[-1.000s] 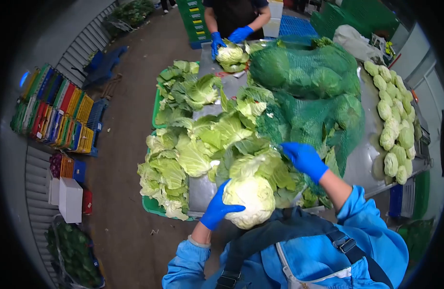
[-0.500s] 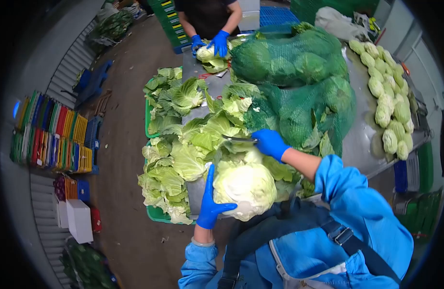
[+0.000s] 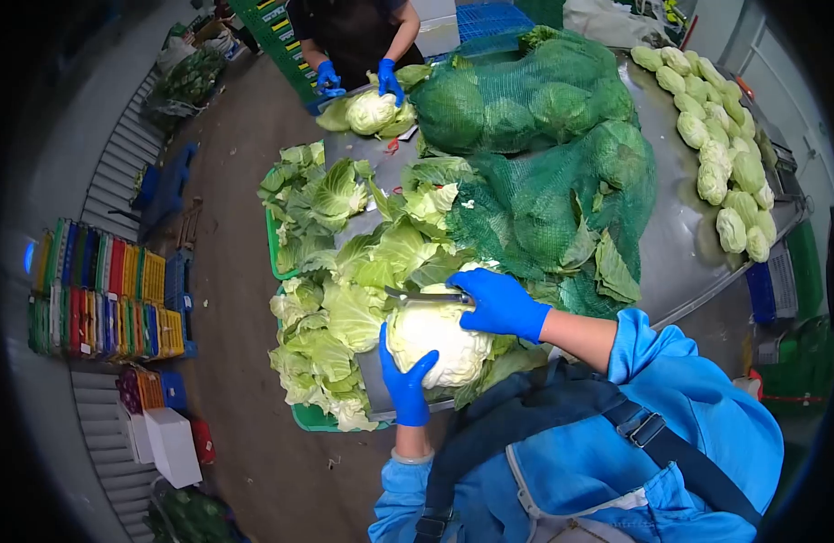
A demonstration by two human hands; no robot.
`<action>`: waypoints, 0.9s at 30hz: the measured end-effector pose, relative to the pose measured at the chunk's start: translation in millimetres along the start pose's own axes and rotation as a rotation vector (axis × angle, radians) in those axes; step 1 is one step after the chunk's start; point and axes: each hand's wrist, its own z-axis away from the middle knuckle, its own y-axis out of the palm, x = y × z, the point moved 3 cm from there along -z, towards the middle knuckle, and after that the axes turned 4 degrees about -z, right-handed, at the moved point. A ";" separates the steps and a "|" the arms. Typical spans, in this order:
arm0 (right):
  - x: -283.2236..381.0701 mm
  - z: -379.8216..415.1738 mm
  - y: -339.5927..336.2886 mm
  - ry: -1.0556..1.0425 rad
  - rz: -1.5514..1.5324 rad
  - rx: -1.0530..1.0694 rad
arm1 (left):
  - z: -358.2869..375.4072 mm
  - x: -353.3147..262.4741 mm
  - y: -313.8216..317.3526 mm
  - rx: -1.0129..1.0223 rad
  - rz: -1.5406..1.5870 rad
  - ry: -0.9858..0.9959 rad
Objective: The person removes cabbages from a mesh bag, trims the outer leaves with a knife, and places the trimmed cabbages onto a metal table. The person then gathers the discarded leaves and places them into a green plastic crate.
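Head view, looking down: the left hand in a blue glove cups the near-left side of the pale round cabbage head, thumb and fingers spread and pressed on its surface. The right hand in a blue glove sits at the far-right top of that cabbage, fingers curled tight round the handle of a grey-bladed knife, the blade pointing left and lying across the top of the head. So the cabbage rests between the two hands, at the near edge of the grey metal table, close to the person's blue apron.

Room is tight here. Just left of the cabbage, loose green outer leaves lie piled over the table's left edge and over the green plastic crates below. Just beyond the right hand lie green mesh sacks full of cabbages, filling the middle of the table. Bare metal shows to the right of the sacks, and well apart at the far right runs a row of pale trimmed cabbages.

At the far end another person's blue-gloved hands hold a second cabbage. On the floor at left stand stacked coloured crates.
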 end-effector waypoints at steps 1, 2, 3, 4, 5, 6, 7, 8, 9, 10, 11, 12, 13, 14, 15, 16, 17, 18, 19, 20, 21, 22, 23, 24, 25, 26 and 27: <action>-6.0 -0.2 1.1 0.008 -0.012 0.001 | 1.5 0.1 2.7 -0.007 -0.021 0.024; -11.3 -1.2 1.7 0.014 -0.020 0.004 | 1.5 -1.1 5.2 -0.014 -0.038 0.048; -17.2 -3.4 1.3 0.053 0.036 0.009 | 1.7 -3.8 6.9 -0.016 -0.032 0.039; -29.3 -5.3 -0.3 0.130 -0.039 -0.029 | 2.4 -2.8 5.6 -0.015 0.006 0.012; -49.9 -7.5 0.0 0.207 -0.117 -0.068 | 3.3 -1.5 1.6 -0.013 0.042 -0.014; -69.7 -8.9 1.9 0.279 -0.194 -0.109 | 2.4 -0.8 -3.1 -0.011 0.078 -0.036; -89.8 -5.5 7.7 0.275 -0.063 -0.090 | 2.9 4.0 -9.7 0.005 0.147 -0.059; -111.8 -0.8 14.9 0.268 0.067 -0.070 | 3.8 11.5 -18.6 0.019 0.216 -0.080; -121.0 -3.5 16.9 0.252 0.202 -0.051 | 1.5 14.6 -22.5 0.031 0.290 -0.094; -112.5 -2.5 13.9 0.227 0.018 -0.119 | 0.0 2.2 -17.2 0.058 0.258 -0.036; -91.9 9.1 9.2 0.201 -0.165 -0.170 | 3.4 -17.6 -9.4 0.072 0.229 0.017; -71.8 17.1 1.6 0.173 -0.347 -0.211 | 6.2 -28.3 -5.7 0.080 0.203 0.072; -51.6 19.7 -4.7 0.208 -0.490 -0.116 | 8.2 -25.7 -6.2 0.072 0.208 0.080; -30.0 22.7 -10.8 0.253 -0.633 -0.031 | 8.1 -21.5 -5.7 0.078 0.208 0.085; -18.9 25.6 -11.8 0.302 -0.780 0.039 | 5.1 -16.7 -5.3 0.099 0.202 0.091; -22.0 27.2 -8.8 0.372 -0.677 0.168 | -1.7 -12.0 -4.8 0.131 0.191 0.101; -16.7 29.9 -14.2 0.437 -0.810 0.190 | -8.3 -0.1 -3.8 0.160 0.090 0.199; -11.1 30.5 -19.8 0.491 -0.934 0.226 | -9.3 11.2 -1.9 0.203 0.093 0.228; -23.7 29.2 -16.4 0.446 -0.969 0.231 | -10.1 8.9 2.2 0.225 0.054 0.238; -42.4 31.3 -11.7 0.406 -1.012 0.237 | -8.3 4.9 4.5 0.248 0.007 0.239; -59.6 37.6 -13.0 0.544 -0.934 0.292 | -6.8 0.3 7.7 0.251 -0.084 0.279; -67.0 38.4 3.2 0.389 -1.140 0.180 | -1.7 -16.9 11.2 0.246 -0.239 0.303; -89.3 44.8 19.5 0.401 -1.194 0.154 | 3.3 -29.5 12.4 0.248 -0.377 0.296; -105.9 48.6 27.1 0.417 -1.248 0.129 | 5.6 -35.5 12.8 0.247 -0.513 0.284; -99.7 49.5 26.4 0.433 -1.277 0.115 | 6.3 -33.9 11.3 0.216 -0.569 0.316; -82.4 53.8 22.8 0.453 -1.310 0.095 | 8.6 -28.2 9.1 0.190 -0.627 0.343; -73.7 59.2 21.6 0.481 -1.347 0.069 | 10.5 -22.6 7.6 0.172 -0.686 0.364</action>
